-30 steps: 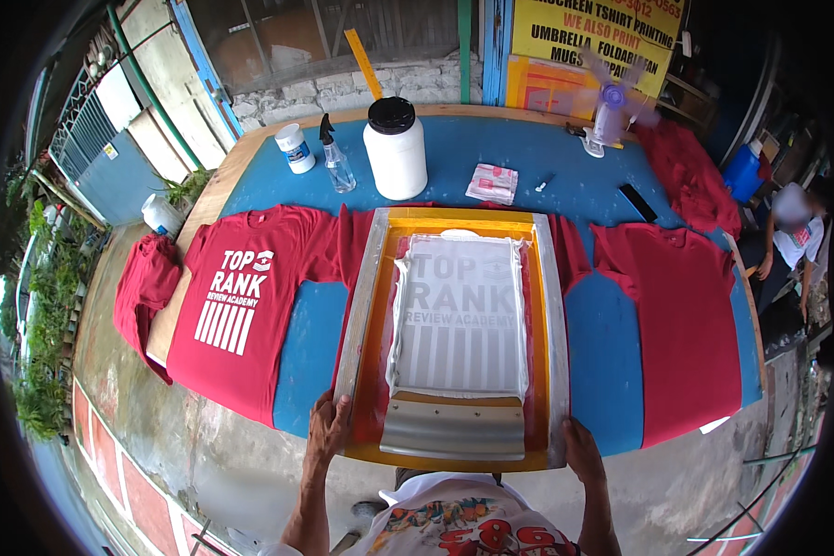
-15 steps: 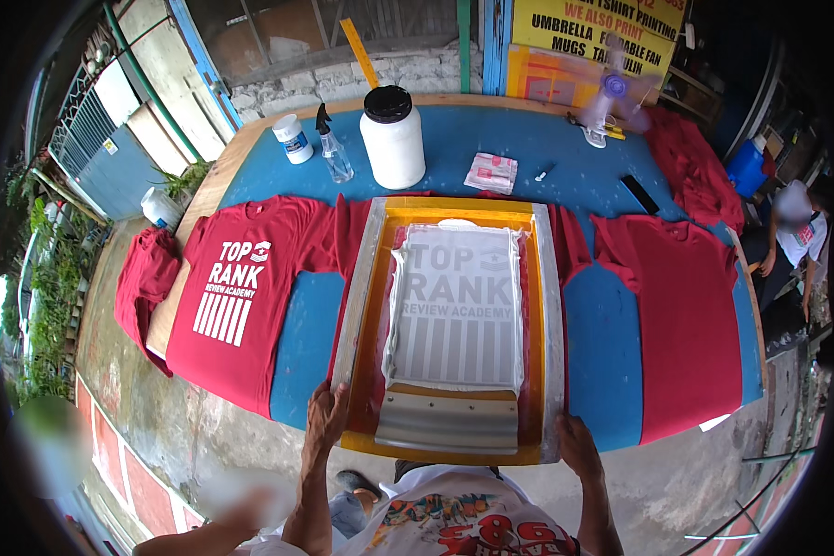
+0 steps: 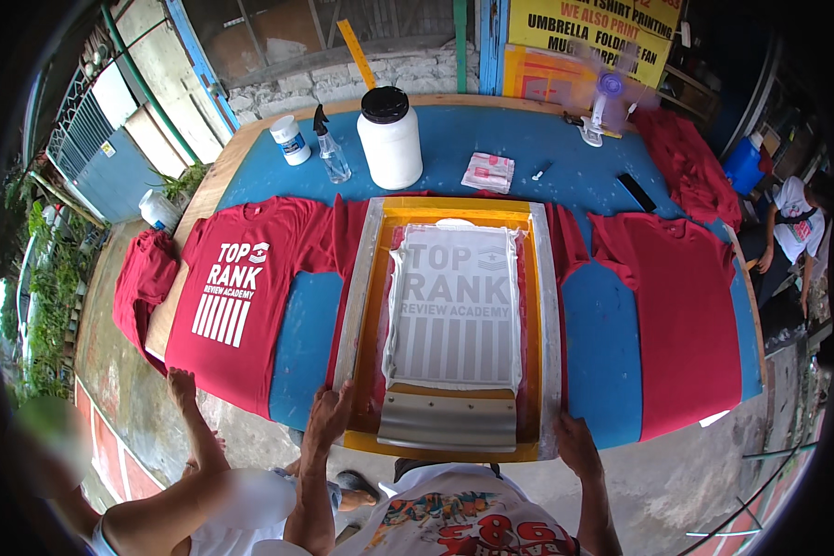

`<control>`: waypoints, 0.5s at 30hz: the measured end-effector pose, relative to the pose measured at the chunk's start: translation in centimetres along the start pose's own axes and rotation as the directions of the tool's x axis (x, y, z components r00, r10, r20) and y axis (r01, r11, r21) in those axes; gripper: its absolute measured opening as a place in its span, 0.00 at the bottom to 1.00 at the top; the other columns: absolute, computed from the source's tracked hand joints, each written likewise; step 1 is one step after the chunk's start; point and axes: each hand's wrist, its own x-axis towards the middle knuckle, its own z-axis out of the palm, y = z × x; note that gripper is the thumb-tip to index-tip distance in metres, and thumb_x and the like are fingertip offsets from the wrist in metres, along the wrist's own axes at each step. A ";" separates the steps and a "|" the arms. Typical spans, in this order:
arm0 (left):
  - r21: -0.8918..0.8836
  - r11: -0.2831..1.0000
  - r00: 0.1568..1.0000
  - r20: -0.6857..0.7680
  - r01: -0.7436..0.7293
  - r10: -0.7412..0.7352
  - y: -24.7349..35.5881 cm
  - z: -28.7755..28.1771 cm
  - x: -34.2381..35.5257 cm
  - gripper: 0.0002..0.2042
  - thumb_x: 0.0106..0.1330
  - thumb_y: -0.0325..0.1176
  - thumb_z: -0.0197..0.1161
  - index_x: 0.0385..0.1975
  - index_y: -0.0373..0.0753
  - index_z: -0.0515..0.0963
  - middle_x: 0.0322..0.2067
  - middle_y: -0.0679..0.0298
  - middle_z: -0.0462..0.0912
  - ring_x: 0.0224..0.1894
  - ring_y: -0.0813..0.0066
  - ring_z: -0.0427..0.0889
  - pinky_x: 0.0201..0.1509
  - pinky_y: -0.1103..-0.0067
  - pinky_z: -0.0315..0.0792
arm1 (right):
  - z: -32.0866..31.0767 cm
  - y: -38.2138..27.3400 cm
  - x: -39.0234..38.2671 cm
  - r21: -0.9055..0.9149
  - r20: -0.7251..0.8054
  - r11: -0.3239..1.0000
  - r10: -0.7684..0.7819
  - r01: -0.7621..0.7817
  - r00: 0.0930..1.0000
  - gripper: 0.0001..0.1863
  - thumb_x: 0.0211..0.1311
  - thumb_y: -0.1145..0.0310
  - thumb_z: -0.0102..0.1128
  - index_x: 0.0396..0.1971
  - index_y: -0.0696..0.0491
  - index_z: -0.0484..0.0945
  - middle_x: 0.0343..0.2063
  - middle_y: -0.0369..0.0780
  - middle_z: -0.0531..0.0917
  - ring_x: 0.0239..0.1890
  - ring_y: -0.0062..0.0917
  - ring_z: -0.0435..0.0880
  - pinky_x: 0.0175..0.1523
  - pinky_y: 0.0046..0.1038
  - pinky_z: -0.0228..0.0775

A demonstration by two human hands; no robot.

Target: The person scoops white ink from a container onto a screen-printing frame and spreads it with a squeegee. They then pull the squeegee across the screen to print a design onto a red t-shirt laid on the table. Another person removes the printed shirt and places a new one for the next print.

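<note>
A screen printing frame point(image 3: 346, 306) with an orange inner border lies over a red T-shirt point(image 3: 575, 250) in the middle of the table. White ink rims its mesh point(image 3: 454, 278), where a grey design of lettering and stripes shows. Across the near end inside the frame rests a wide metal squeegee point(image 3: 448, 423). My left hand point(image 3: 327, 414) grips the frame's near left corner, fingers partly hidden beneath. At the near right corner, my right hand point(image 3: 576, 445) holds the frame's edge. To the left lies a red T-shirt with a white print point(image 3: 236, 292); a plain red T-shirt point(image 3: 684, 324) lies at right.
On the blue table point(image 3: 426, 181) stand a white jar point(image 3: 389, 148), a spray bottle point(image 3: 333, 156), a small tub point(image 3: 291, 141) and a fan point(image 3: 605, 97). A phone point(image 3: 636, 193) lies farther right. A co-worker's hand point(image 3: 183, 385) is by the printed shirt; another person point(image 3: 792, 227) is at right.
The co-worker's arm at the left has come up, its hand now by the printed shirt's near edge. My hands and the frame have stayed in nearly the same place.
</note>
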 end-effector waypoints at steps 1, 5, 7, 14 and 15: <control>0.068 0.993 0.995 0.041 -0.095 0.093 0.1 -0.3 -0.3 0.30 0.84 0.53 0.60 0.62 0.26 0.76 0.61 0.23 0.77 0.74 0.22 0.69 0.80 0.48 0.65 | -0.1 -0.3 -0.2 -0.006 0.012 0.999 0.043 -0.043 0.999 0.15 0.84 0.61 0.58 0.49 0.59 0.83 0.39 0.59 0.85 0.47 0.53 0.87 0.53 0.49 0.80; 0.154 0.946 0.889 -0.327 -0.285 0.321 4.6 1.7 -3.3 0.42 0.74 0.42 0.75 0.81 0.34 0.59 0.72 0.26 0.67 0.78 0.22 0.63 0.80 0.45 0.65 | -0.4 -1.5 -1.5 0.106 0.043 0.991 0.075 -0.079 0.996 0.23 0.78 0.59 0.66 0.65 0.57 0.79 0.48 0.59 0.85 0.50 0.51 0.89 0.55 0.46 0.83; 0.024 0.845 0.841 -0.087 -0.534 0.534 7.2 2.4 -5.1 0.46 0.68 0.42 0.80 0.82 0.37 0.61 0.78 0.32 0.61 0.81 0.28 0.60 0.84 0.46 0.63 | -0.2 -1.7 -2.6 0.122 0.036 0.990 0.069 -0.073 0.997 0.34 0.74 0.60 0.71 0.75 0.56 0.74 0.54 0.61 0.83 0.51 0.51 0.89 0.56 0.46 0.85; 0.176 0.485 0.513 0.396 -0.857 0.762 12.4 6.3 -4.5 0.40 0.63 0.17 0.70 0.78 0.35 0.67 0.68 0.37 0.74 0.75 0.35 0.73 0.80 0.51 0.70 | -0.4 -1.5 -3.0 0.070 0.089 0.971 -0.234 0.228 0.968 0.65 0.64 0.58 0.84 0.85 0.68 0.43 0.78 0.72 0.61 0.79 0.68 0.67 0.81 0.54 0.67; 0.215 0.475 0.521 0.385 -0.853 0.762 12.7 6.6 -4.7 0.39 0.63 0.17 0.70 0.78 0.35 0.67 0.67 0.36 0.75 0.74 0.35 0.74 0.79 0.52 0.71 | -0.3 -1.5 -2.9 0.041 0.100 0.970 -0.244 0.241 0.965 0.66 0.63 0.58 0.84 0.85 0.68 0.42 0.78 0.72 0.60 0.79 0.67 0.66 0.81 0.54 0.66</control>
